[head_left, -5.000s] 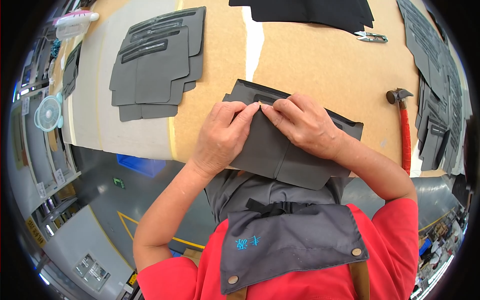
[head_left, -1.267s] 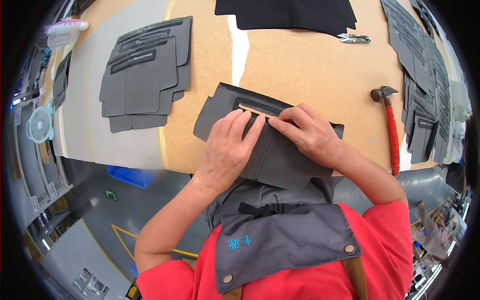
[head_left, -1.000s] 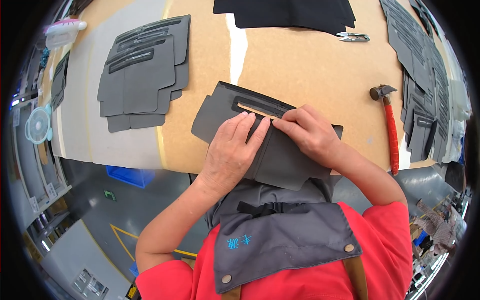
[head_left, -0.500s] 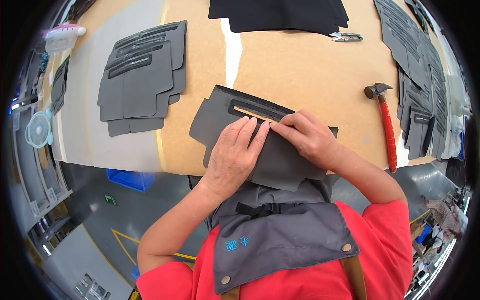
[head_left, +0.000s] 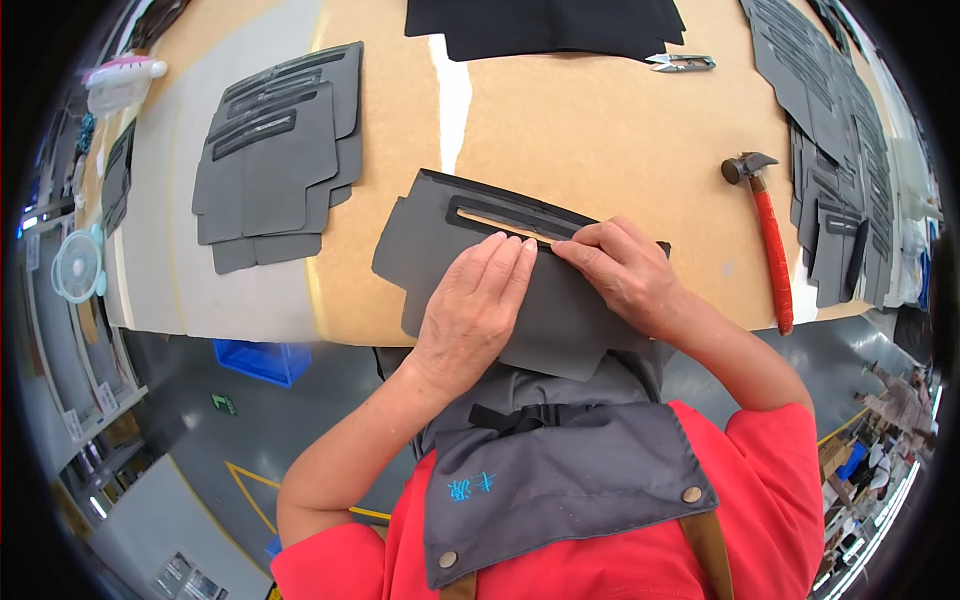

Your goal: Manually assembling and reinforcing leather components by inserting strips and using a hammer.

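A dark grey fabric panel [head_left: 420,250] with notched corners lies tilted at the table's near edge, partly overhanging it. A long slot framed by a black strip [head_left: 480,209] runs along its upper side, and the tan table shows through. My left hand [head_left: 472,315] rests on the panel, fingers stretched out together, tips at the slot's lower edge. Beside those tips, my right hand [head_left: 625,272] has its thumb and forefinger pinched on the slot's edge near its right end. The fingers hide that stretch of the edge.
Similar slotted grey panels [head_left: 270,185] overlap at the left, and more panels [head_left: 795,70] lie at the far right. A claw hammer [head_left: 770,235] with a red handle is right of my hands. Thread snips [head_left: 684,63] lie beside black sheets [head_left: 545,28] at the back.
My right hand has shifted slightly right along the slot's edge. The left stays pressed on the panel, its fingers drawn closer together. The whole view has moved a little.
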The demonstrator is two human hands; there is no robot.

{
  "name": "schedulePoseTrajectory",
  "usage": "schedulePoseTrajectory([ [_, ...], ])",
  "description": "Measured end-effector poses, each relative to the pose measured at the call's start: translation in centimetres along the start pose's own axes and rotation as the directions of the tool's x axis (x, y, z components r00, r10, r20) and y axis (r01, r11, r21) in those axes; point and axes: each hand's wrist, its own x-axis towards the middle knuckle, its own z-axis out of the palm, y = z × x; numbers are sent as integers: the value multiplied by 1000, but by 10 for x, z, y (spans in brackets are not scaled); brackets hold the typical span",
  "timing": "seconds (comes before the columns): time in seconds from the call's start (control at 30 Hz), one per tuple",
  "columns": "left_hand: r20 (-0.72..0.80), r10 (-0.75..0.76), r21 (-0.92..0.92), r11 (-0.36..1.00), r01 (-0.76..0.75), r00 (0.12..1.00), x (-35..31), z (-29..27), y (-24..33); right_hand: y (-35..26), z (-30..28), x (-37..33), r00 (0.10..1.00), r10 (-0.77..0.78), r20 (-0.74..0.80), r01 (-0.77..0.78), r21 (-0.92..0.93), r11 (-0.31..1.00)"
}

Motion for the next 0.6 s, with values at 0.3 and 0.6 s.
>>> schedulePoseTrajectory([
  [0.3,11,-4,21,1000,3,1000,0,1,4,-5,-7,-3,996,-50,71,56,-78,995],
  [0.6,54,7,22,1000,-9,999,0,-3,5,1,-11,-15,995,-86,44,89,-79,993],
])
